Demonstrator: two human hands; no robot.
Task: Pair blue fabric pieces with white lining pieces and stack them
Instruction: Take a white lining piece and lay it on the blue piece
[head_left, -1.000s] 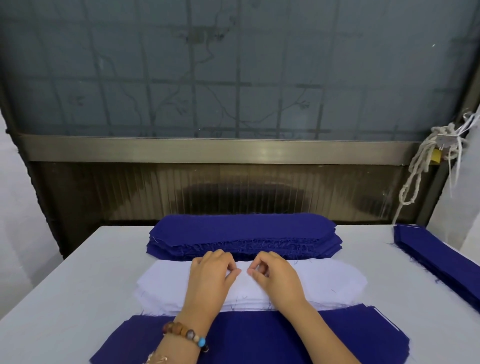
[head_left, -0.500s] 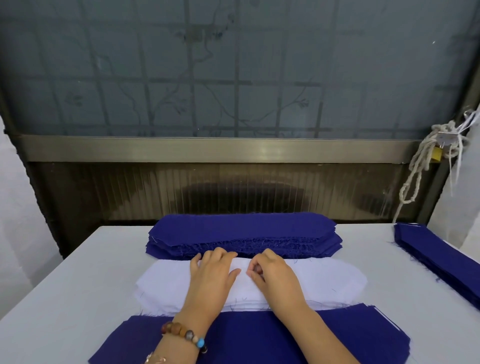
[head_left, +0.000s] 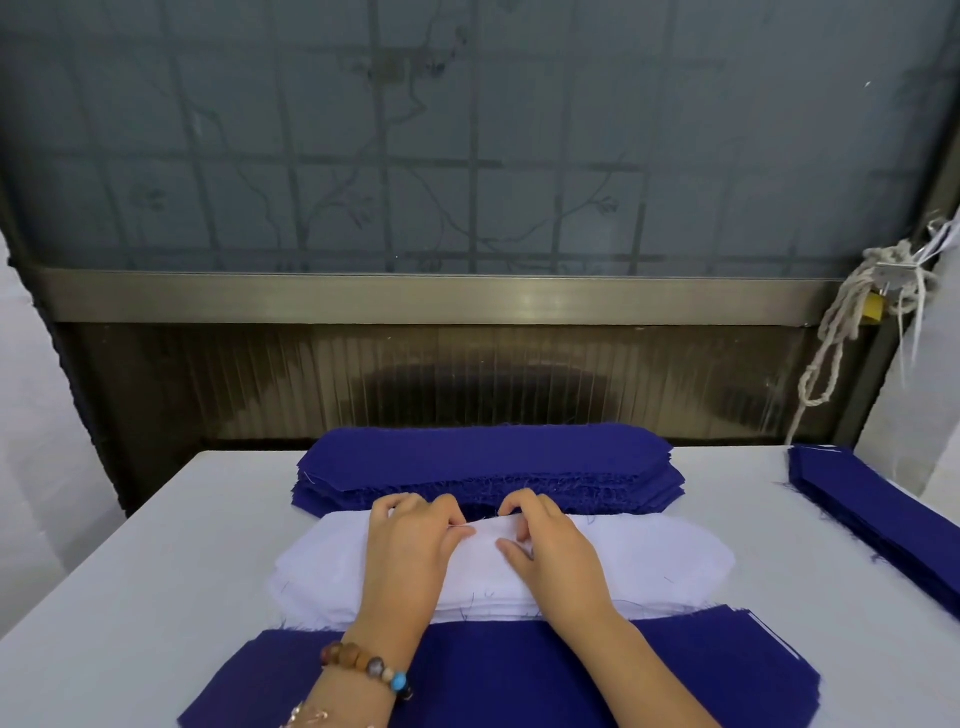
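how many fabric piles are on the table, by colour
blue: 3 (far blue pile, near blue pile, right blue pile)
white: 1 (white pile)
total: 4 piles

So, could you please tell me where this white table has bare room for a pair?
The white table is bare left of the white lining stack, and between that stack and the dark blue strips on the right. The middle is crowded.
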